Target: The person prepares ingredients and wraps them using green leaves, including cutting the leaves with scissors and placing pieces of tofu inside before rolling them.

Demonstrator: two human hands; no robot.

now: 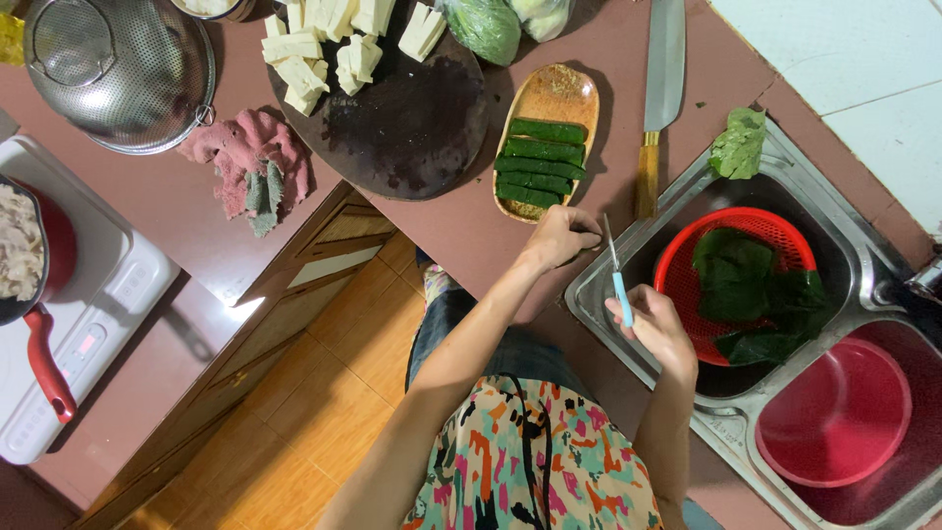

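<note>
My right hand is shut on a small knife with a light blue handle, blade pointing up, over the near edge of the steel sink. My left hand rests with curled fingers on the reddish counter, just below an oval orange plate holding several green leaf rolls. Nothing shows in its fingers. In the sink to the right of the knife sits a red strainer basket with dark green leaves.
A cleaver lies right of the plate. A dark round board carries tofu cubes. Also around: a metal colander, a pink cloth, a red pan on a white cooker, a red bowl, and a loose leaf.
</note>
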